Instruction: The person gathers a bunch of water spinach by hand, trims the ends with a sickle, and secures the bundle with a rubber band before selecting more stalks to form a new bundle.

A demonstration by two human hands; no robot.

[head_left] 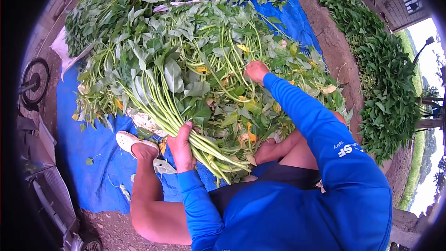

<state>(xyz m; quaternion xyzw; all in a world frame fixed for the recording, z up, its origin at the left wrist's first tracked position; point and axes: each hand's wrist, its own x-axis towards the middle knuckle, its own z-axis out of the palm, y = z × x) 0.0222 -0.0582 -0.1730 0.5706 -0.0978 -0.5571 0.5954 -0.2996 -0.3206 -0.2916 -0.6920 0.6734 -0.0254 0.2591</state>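
Note:
My left hand (181, 148) is wrapped round a thick bunch of water spinach (160, 104), its long pale-green stems side by side. The leafy ends point up and left, and the bare stem ends reach past my hand toward my lap. Over the middle of a large loose heap of water spinach (209, 32), my right hand (256, 72) is closed among the stems. Stems run up to its fingers, but the grip itself is partly hidden. Yellowed leaves (252, 132) lie through the heap, mostly near my feet.
A blue tarp (102, 172) lies under the heap. My foot in a white clog (132, 143) rests at the heap's left edge. More leafy greens (385, 88) are piled along a ledge at right. At left stand a wheel (35, 83) and a grey metal frame (53, 190).

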